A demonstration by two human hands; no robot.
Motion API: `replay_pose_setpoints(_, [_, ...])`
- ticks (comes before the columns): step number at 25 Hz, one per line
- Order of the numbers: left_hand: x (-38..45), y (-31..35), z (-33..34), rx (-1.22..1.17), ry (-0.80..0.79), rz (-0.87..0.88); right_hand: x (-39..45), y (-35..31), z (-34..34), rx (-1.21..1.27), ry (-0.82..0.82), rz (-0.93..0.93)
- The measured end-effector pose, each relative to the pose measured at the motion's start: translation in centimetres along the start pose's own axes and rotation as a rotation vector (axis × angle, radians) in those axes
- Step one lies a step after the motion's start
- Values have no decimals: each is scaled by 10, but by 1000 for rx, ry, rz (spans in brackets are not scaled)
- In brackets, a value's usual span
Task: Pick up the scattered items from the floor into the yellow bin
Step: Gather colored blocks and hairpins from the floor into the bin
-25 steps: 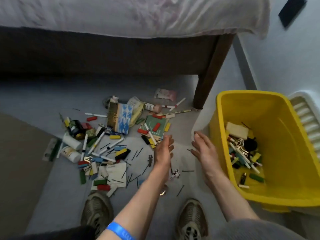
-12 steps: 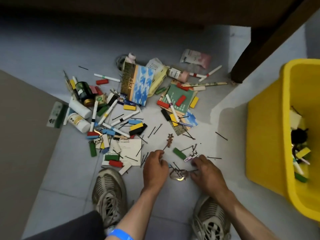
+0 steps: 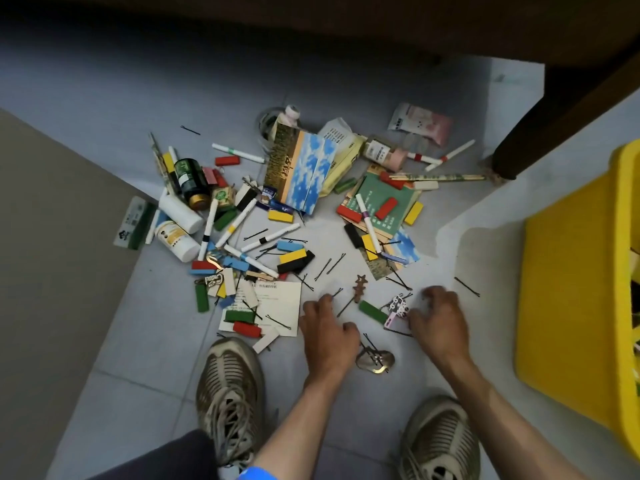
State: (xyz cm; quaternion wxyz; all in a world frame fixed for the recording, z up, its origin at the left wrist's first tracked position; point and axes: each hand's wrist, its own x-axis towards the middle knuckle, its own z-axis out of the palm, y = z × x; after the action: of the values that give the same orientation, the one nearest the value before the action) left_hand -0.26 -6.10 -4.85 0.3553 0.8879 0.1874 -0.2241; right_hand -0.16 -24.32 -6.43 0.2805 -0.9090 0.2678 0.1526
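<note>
As I crouch over the floor (image 3: 138,358) with most of the clutter still spread between the bed frame and my shoes, both my hands are down among the nearest small pieces, gathering the next load. My left hand (image 3: 327,336) rests knuckles-up with its fingers curled beside a black hairpin (image 3: 337,292); whether it already holds anything I cannot tell. My right hand (image 3: 438,317) has its fingers bent and spread over the tiles, its thumb touching a small pink-and-white clip (image 3: 396,308), with nothing visibly gripped. A green block (image 3: 373,311) and a brown star-tipped clip (image 3: 360,287) lie between my hands, a metal hair clasp (image 3: 375,360) just below them. The yellow bin (image 3: 568,306) stands at the floor's right edge, beside my right arm, already holding some pieces. By my reckoning the job is early: thin pins need pinching off the smooth tile, then a short carry right to the bin.
</note>
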Motion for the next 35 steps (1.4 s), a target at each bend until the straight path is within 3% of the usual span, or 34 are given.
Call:
replay_pose_setpoints(3, [20, 8, -8, -31, 88, 56, 2, -14, 3, -42, 80, -214])
replay_pose_setpoints(5, [42, 2, -22, 68, 183, 52, 26, -2, -15, -79, 200, -49])
replay_pose_setpoints(7, [57, -1, -29, 150, 192, 23, 43, 11, -34, -53, 195, 188])
replay_pose_setpoints(8, [60, 2, -26, 167, 161, 33, 44, 11, -35, -36, 170, 209])
replay_pose_setpoints(13, [47, 37, 11, 120, -92, 218, 11, -31, 12, -25, -90, -166])
replay_pose_setpoints(18, [43, 2, -26, 225, 207, 14, 63, -55, -13, -167, 12, -351])
replay_pose_setpoints(21, [26, -25, -37, 310, 187, -128, 71, -69, -8, -347, -126, -391])
replay_pose_setpoints(24, [17, -15, -21, 82, 53, -53, 35, -61, 12, -254, -272, -478])
replay_pose_setpoints(27, [10, -1, -11, 17, 64, 37, 7, -23, -1, -81, -106, -340])
replay_pose_setpoints(29, [4, -11, -14, 102, 194, -80, -11, 16, -16, -92, -21, -107])
replay_pose_setpoints(32, [-11, -27, -13, 91, 178, -287, -39, 33, -7, -54, -116, 78])
replay_pose_setpoints(35, [-20, -15, 0, -152, 19, -144, -47, -13, 18, 194, -216, -33])
